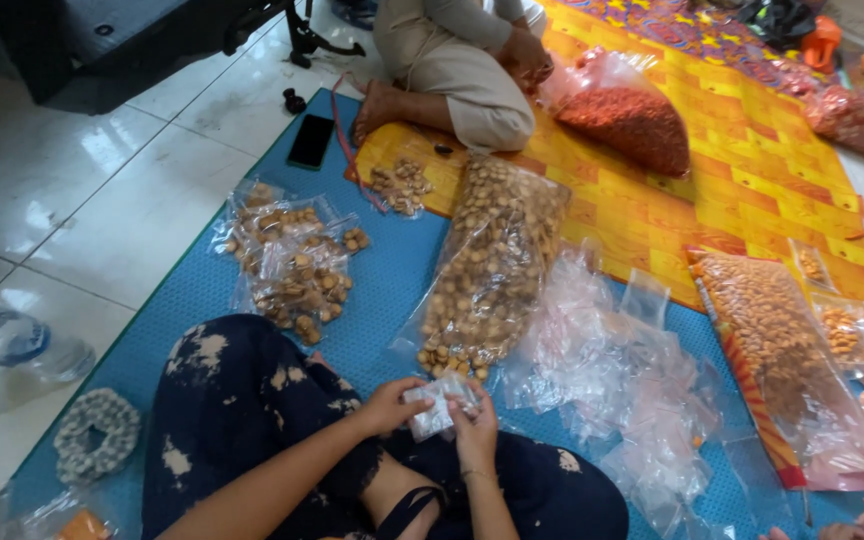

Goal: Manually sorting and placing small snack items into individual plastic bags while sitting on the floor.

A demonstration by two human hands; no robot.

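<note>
Both hands, the left hand [389, 405] and right hand [475, 428], pinch one small clear bag [436, 405] above the lap. Ahead on the blue mat [392, 275] lies one long clear bag of nuts [492, 265], beside a heap of empty bags [612, 375]; one red-filled bag [627, 120] rests on the orange mat [752, 160].

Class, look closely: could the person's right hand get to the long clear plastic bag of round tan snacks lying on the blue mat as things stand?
Probably yes. The long clear bag of round tan snacks lies just ahead of the right hand, with nothing between them. However, both hands hold a small clear plastic bag, so the grip is occupied.
</note>
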